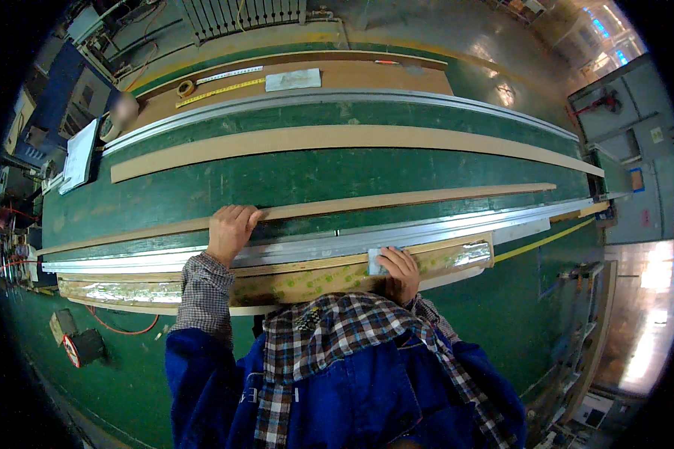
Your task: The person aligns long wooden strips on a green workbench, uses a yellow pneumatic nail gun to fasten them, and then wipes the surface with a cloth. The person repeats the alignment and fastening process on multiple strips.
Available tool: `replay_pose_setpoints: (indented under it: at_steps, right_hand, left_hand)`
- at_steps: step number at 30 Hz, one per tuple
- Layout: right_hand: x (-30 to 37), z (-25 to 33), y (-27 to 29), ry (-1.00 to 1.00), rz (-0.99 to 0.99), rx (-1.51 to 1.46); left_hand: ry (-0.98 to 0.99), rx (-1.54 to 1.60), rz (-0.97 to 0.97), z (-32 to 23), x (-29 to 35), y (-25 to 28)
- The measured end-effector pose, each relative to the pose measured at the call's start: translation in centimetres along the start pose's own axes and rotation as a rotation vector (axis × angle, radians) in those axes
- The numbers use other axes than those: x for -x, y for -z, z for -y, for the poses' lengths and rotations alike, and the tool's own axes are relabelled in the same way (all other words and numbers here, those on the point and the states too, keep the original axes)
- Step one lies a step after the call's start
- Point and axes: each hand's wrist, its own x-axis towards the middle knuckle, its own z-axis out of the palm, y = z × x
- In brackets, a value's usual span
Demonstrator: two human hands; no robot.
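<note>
My left hand (pixel 234 230) is closed over a long narrow tan strip (pixel 404 197), its fingers curled across the strip's far edge. The strip lies slightly slanted along the green table, beyond a long silver metal rail (pixel 337 245). Nearer to me, a long bundle (pixel 299 286) in brown patterned wrapping with clear tape lies along the front edge. My right hand (pixel 401 274) rests at this bundle, pinching a small pale blue cloth or folded paper (pixel 375 262); its exact kind is unclear. A wider tan strip (pixel 337 138) lies farther back, apart from both hands.
Behind the wider strip runs another metal rail (pixel 352 96). A brown board (pixel 240 72) at the back carries a tape roll (pixel 186 89), a yellow measuring tape (pixel 221 93) and a pale pad (pixel 293 79). Papers (pixel 80 156) lie at left; a grey cabinet (pixel 644 176) stands right.
</note>
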Motion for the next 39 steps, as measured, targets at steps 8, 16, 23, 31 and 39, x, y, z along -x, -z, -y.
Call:
replay_pose_setpoints:
  at_steps: [8,16,23,31,39]
  right_hand:
    - [0.0,0.1,0.7,-0.084,0.034,-0.023]
    - [-0.4,0.6,0.1,-0.119,0.019,-0.069]
    - [-0.3,0.7,0.2,-0.045,-0.013,-0.033]
    - [0.0,-0.1,0.8,0.008,0.047,-0.139]
    - [-1.7,-0.1,1.2,-0.015,-0.105,-0.278]
  left_hand:
    - [0.016,0.049,-0.180,-0.2,-1.9,-2.2]
    - [-0.109,0.267,-0.236,-5.1,-2.8,-5.5]
    - [-0.061,0.160,-0.087,-10.8,-2.4,-5.1]
    - [0.146,0.059,-0.244,-4.9,1.4,-2.5]
    - [0.141,-0.077,-0.225,-5.4,0.8,-2.7]
